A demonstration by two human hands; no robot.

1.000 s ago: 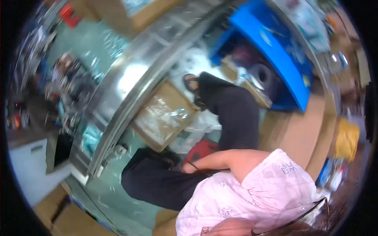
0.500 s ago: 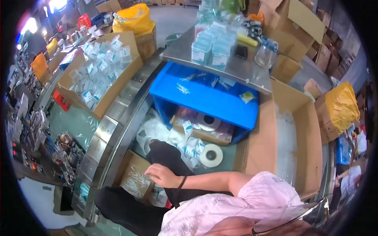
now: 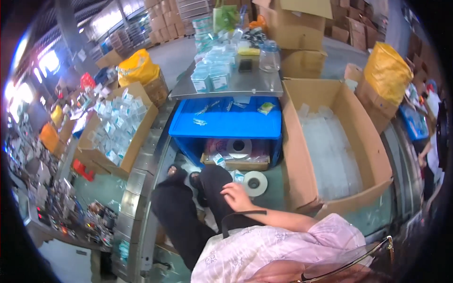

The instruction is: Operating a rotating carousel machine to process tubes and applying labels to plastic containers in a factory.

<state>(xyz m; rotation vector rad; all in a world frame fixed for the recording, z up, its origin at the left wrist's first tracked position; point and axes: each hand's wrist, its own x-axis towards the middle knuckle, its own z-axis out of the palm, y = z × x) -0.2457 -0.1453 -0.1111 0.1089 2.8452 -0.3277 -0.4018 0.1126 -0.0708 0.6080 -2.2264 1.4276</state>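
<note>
My right hand (image 3: 236, 196) rests on my knee, on black trousers (image 3: 188, 212). Its fingers are loosely apart and it holds nothing; a dark band runs around the wrist. Just beyond the fingers a white tape roll (image 3: 255, 183) lies on the floor. Past that, a blue plastic crate (image 3: 226, 123) with a few small packets stands over a flat carton holding a second tape roll (image 3: 239, 147). My left hand is out of sight. My pink top (image 3: 283, 250) fills the lower edge.
A large open cardboard box (image 3: 289, 155) with clear plastic bags stands at the right. A metal table (image 3: 255, 85) with small boxes and a jar is behind the crate. At the left are a carton of packets (image 3: 139, 137), a roller conveyor (image 3: 137, 188) and a yellow sack (image 3: 137, 68).
The view has swung and levelled, so the crate and boxes now lie straight ahead. My right hand has stayed on my leg, now near the white tape roll.
</note>
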